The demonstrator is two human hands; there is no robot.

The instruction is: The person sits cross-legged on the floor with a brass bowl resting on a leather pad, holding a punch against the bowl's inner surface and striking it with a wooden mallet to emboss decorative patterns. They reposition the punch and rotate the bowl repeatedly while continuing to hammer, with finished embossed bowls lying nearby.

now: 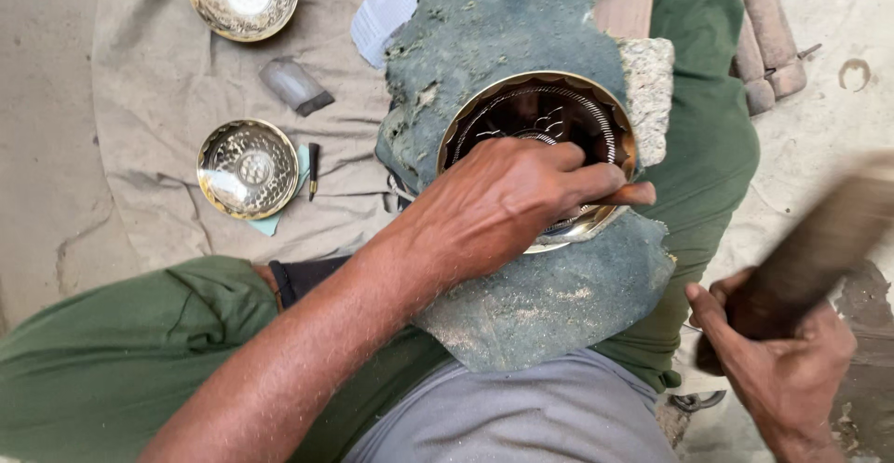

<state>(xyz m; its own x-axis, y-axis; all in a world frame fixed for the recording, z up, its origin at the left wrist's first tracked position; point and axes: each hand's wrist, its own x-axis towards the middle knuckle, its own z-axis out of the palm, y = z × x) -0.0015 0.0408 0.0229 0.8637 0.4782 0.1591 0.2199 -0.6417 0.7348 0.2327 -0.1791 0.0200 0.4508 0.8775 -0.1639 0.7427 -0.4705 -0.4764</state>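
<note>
While the brass bowl is steadied on the green felt pad over the lap by the left hand, apparently pinched on a small punch, a blurred mallet is gripped in the right hand, so an aligned strike is judged due.

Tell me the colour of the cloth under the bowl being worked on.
Dusty blue-green cloth, worn and frayed, under the brass bowl; head view.
</note>
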